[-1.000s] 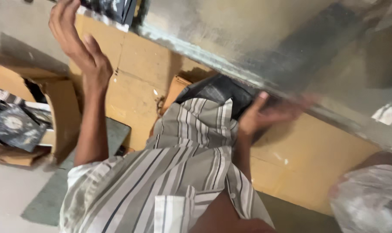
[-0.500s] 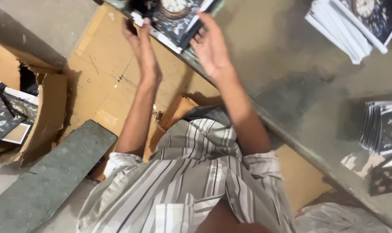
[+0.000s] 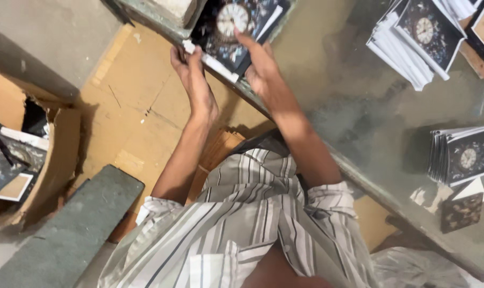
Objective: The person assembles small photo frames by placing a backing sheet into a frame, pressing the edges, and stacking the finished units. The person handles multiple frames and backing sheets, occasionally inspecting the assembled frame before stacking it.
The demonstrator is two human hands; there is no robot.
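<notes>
A stack of dark printed sheets with a clock face (image 3: 236, 26) lies at the near edge of a grey table (image 3: 338, 90). My left hand (image 3: 191, 74) grips the stack's white lower-left edge. Over the stack's right side, my right hand (image 3: 260, 64) rests with fingers pressed on the top sheet. Both forearms reach up from my striped shirt.
Two more stacks of clock-face sheets (image 3: 418, 37) (image 3: 463, 154) lie on the table to the right, with a loose dark card (image 3: 460, 210). A torn cardboard box (image 3: 44, 160) holding similar sheets stands at the left, beside a grey slab (image 3: 66, 229) and flattened cardboard (image 3: 135, 106).
The view has swung from under the table up to its top. My hands rose from apart to meet on the stack at the table's edge.
</notes>
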